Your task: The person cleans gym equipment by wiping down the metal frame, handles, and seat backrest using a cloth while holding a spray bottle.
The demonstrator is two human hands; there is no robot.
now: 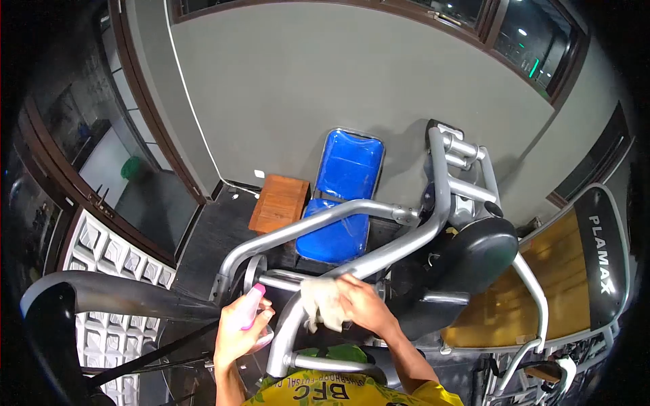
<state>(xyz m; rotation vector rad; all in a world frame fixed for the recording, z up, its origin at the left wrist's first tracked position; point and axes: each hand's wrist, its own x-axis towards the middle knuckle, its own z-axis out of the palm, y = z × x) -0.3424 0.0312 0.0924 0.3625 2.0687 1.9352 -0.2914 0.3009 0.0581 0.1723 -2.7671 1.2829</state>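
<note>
My left hand (237, 331) is wrapped round a spray bottle (251, 306) with a pink top, at the lower middle of the head view. Its lower part is mostly hidden by my fingers. My right hand (362, 304) grips a cream-coloured cloth (323, 302), which lies against the silver tube frame (291, 325) of an exercise machine. The cloth hangs down over the tube. Just left of the cloth, the bottle's top is apart from the tube.
Behind the tubes stand a blue folding chair (349, 162) and a brown wooden stool (279, 203) by the grey wall. The machine's black padded seat (477, 250) is at right, beside a PLAMAX board (599, 247). A thick dark bar (135, 296) crosses at left.
</note>
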